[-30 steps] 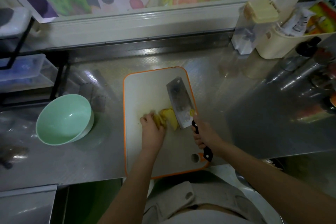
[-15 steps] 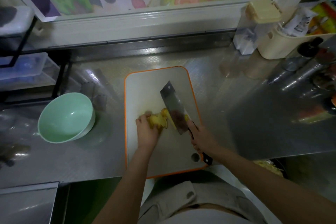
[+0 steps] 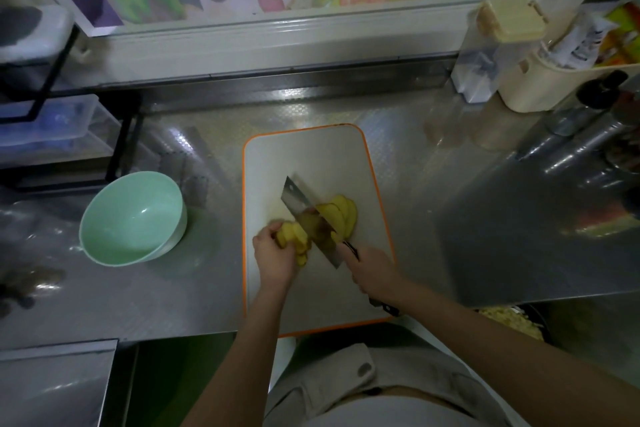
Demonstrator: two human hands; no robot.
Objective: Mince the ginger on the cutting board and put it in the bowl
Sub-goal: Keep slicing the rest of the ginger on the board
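The ginger (image 3: pixel 294 236) lies on the white cutting board (image 3: pixel 311 156), its cut slices (image 3: pixel 341 211) beyond the cleaver (image 3: pixel 308 218). The left hand (image 3: pixel 273 256) grips the uncut piece with curled fingers, and the right hand (image 3: pixel 372 269) is closed around the cleaver handle. The green bowl (image 3: pixel 133 218) stands apart on the steel counter (image 3: pixel 433 201), left of the board

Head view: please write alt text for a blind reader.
A right hand slices ginger with a cleaver on an orange-rimmed cutting board; the left hand holds the uncut piece. An empty green bowl stands left of the board.
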